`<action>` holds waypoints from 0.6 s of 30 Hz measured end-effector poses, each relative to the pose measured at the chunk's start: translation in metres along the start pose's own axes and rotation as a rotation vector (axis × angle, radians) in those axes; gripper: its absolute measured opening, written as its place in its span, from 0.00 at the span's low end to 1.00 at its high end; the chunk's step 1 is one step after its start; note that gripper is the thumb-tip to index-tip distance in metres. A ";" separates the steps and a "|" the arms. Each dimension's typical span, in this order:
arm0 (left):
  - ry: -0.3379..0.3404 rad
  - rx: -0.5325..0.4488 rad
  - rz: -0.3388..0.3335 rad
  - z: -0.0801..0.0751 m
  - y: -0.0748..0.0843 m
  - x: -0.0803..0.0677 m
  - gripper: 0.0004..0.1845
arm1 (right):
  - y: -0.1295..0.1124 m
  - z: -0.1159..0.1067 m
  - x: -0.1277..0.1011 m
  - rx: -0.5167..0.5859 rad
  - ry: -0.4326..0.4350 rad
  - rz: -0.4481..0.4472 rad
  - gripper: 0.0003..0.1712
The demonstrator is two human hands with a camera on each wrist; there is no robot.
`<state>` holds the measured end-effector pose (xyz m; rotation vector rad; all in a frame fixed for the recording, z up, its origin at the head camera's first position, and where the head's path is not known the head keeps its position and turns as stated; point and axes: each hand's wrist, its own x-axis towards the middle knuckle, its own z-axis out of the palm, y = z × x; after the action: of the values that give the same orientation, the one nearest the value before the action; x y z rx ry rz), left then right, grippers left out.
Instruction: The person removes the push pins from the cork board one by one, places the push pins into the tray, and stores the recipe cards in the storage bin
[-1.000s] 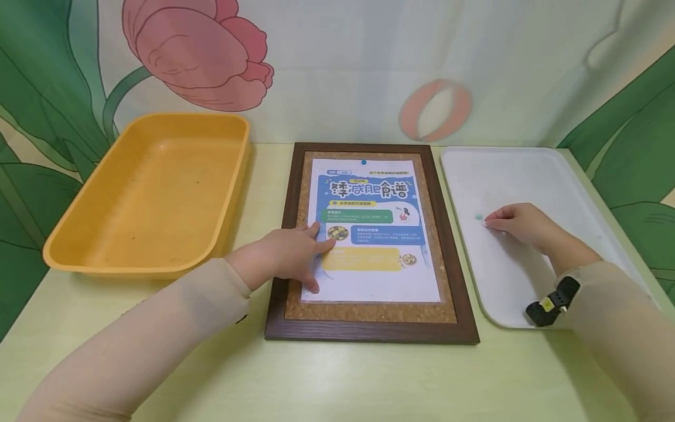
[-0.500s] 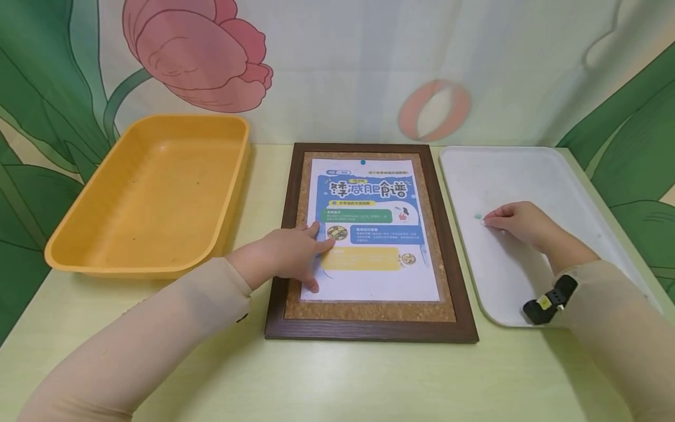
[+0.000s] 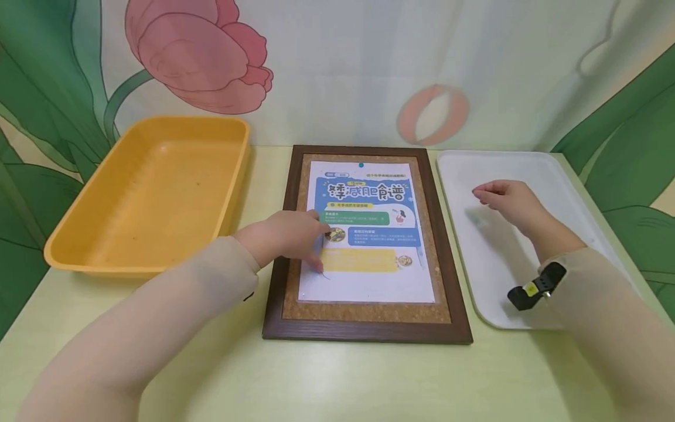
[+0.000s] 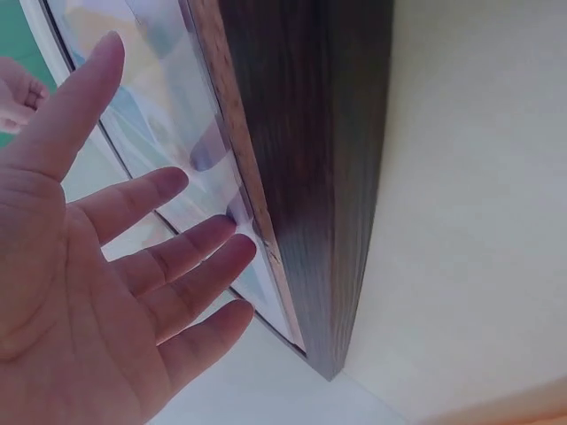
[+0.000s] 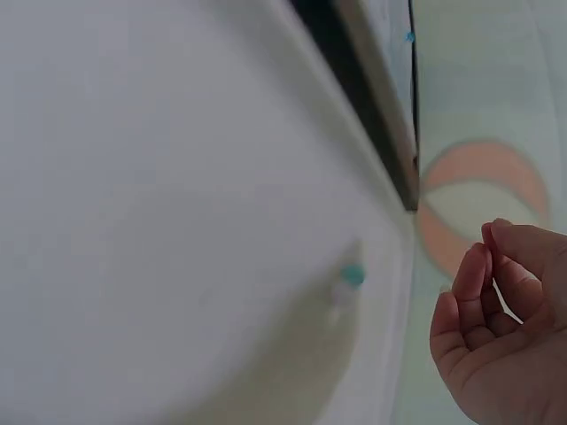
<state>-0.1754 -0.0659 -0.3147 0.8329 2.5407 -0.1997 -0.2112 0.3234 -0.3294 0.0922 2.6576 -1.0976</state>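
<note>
A corkboard (image 3: pixel 364 310) in a dark brown wooden frame lies on the table, with a printed poster (image 3: pixel 369 287) on it. A teal pushpin (image 3: pixel 361 165) sits at the poster's top edge. My left hand (image 3: pixel 297 234) is over the left side of the board, fingers extended; contact cannot be made out. Above the white tray (image 3: pixel 532 167), my right hand (image 3: pixel 508 202) has thumb and forefinger pinched together. Whether something tiny is between them is hidden. Below it, a blurred teal pin (image 5: pixel 353 274) with a whitish part beside it lies on the tray.
On the left stands a deep yellow tray (image 3: pixel 147 271). A curtain (image 3: pixel 343 70) with printed flowers and leaves hangs behind the pale green table (image 3: pixel 327 375). The white tray stands close beside the frame's right edge.
My right hand has risen off the tray, up and away from the teal pin. The left hand has lifted slightly and its fingers have shifted along the poster's left edge.
</note>
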 end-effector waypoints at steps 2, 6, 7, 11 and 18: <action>-0.003 -0.013 -0.018 -0.005 -0.003 0.005 0.44 | -0.016 0.003 0.005 0.006 0.001 -0.033 0.32; -0.035 -0.079 -0.061 -0.011 -0.011 0.014 0.48 | -0.044 0.015 0.016 0.003 -0.012 -0.081 0.27; -0.044 -0.096 -0.078 -0.012 -0.013 0.017 0.49 | -0.051 0.019 0.019 0.003 -0.014 -0.097 0.26; -0.093 -0.167 -0.134 -0.014 -0.020 0.023 0.51 | -0.075 0.035 0.033 0.011 -0.052 -0.160 0.21; -0.141 -0.141 -0.151 -0.017 -0.020 0.024 0.53 | -0.106 0.060 0.059 0.008 -0.153 -0.159 0.20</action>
<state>-0.2105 -0.0648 -0.3107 0.5543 2.4529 -0.1204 -0.2716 0.2036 -0.3137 -0.1970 2.5589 -1.1148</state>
